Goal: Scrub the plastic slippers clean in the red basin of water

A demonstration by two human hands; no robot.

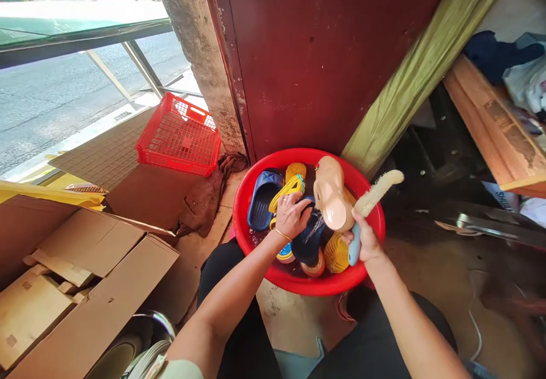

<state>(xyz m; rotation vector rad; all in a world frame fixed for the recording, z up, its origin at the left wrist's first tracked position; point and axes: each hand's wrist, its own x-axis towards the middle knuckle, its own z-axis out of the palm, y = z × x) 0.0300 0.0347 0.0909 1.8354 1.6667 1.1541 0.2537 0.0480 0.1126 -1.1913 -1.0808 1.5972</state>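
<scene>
Red plastic basin (245, 211) packed with wet footwear, a brush raised over it.

The left hand (292, 217), a thin gold bangle at its wrist, curls its fingers closed over a navy slipper (307, 242) in the basin, with water running across it. The right hand (364, 243) wraps its fingers tightly around a bristle brush (375, 194) with a pale blue handle, its cream bristles just beside an upright beige slipper (333, 194). A blue slipper (262, 200) and a yellow sandal (288, 188) lie in the basin. Beyond it are a cardboard box (85, 276), a brown rag (205, 200), a red plastic crate (179, 137) and a maroon metal door (298, 54).
</scene>
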